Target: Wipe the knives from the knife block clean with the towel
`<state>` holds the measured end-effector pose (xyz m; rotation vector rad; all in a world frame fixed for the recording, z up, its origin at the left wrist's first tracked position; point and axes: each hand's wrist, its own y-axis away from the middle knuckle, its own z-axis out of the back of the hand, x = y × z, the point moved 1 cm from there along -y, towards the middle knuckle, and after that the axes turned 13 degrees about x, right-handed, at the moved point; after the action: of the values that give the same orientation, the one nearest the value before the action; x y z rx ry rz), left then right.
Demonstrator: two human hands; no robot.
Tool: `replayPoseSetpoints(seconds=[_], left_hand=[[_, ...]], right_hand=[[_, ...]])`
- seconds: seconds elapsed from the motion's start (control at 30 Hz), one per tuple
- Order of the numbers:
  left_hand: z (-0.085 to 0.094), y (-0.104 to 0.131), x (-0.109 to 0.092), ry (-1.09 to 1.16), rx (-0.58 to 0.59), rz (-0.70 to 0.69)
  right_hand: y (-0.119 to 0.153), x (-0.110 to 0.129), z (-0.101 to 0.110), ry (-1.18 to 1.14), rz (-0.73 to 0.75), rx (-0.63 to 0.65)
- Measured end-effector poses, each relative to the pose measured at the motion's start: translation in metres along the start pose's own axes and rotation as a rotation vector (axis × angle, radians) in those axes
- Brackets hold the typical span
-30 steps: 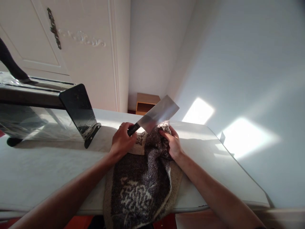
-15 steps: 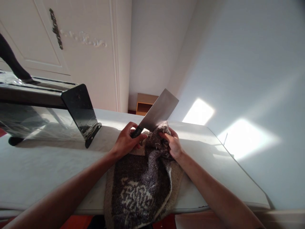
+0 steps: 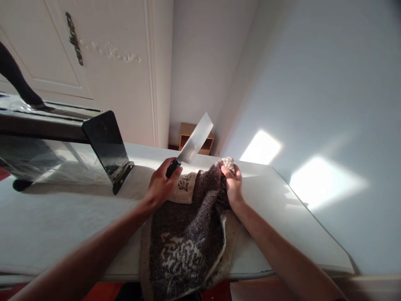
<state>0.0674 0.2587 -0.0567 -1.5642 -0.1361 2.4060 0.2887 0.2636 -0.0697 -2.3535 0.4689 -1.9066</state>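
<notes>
A cleaver [image 3: 196,139] with a wide steel blade and black handle is held up by my left hand [image 3: 163,179], fingers wrapped round the handle. Its blade points up and away to the right. My right hand [image 3: 232,184] grips a bunched end of a brown and beige towel [image 3: 178,251], apart from the blade. The towel bears a pale flower-like pattern and drapes down over the table's near edge. Some of my right fingers are hidden behind the cloth.
A knife block [image 3: 102,146] with black end panel and clear sides stands on the white-covered table [image 3: 125,225] at left, a black-handled knife [image 3: 19,79] in it. Behind are a white cabinet [image 3: 119,92] and a small wooden shelf [image 3: 208,146]. A wall [image 3: 313,104] borders the right side.
The cleaver's blade has turned more edge-on and come away from the towel, shifting left. My right hand has moved slightly right with the bunched towel, uncovering a beige patterned band.
</notes>
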Motion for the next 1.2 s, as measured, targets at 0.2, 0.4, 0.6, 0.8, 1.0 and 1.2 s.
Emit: replayPoseSetpoints(seconds=[0.2, 0.4, 0.6, 0.8, 1.0, 1.2], left_hand=[[-0.014, 0.009, -0.009, -0.111, 0.114, -0.067], [-0.04, 0.022, -0.012, -0.13, 0.236, -0.21], [-0.043, 0.024, -0.012, -0.125, 0.279, -0.172], [-0.039, 0.024, -0.015, -0.088, 0.291, -0.139], [-0.034, 0.024, -0.019, -0.015, 0.267, -0.06], [-0.028, 0.02, -0.015, -0.008, 0.212, 0.046]], right_hand=[[0.01, 0.007, -0.006, 0.401, 0.356, -0.122], [0.032, 0.011, -0.022, 0.877, 0.844, 0.276], [0.026, 0.013, -0.025, 0.99, 0.905, 0.311], [0.014, 0.007, -0.016, 0.973, 0.844, 0.176], [0.002, -0.001, -0.001, 0.907, 0.669, 0.053], [-0.024, -0.024, 0.022, 0.747, 0.385, -0.078]])
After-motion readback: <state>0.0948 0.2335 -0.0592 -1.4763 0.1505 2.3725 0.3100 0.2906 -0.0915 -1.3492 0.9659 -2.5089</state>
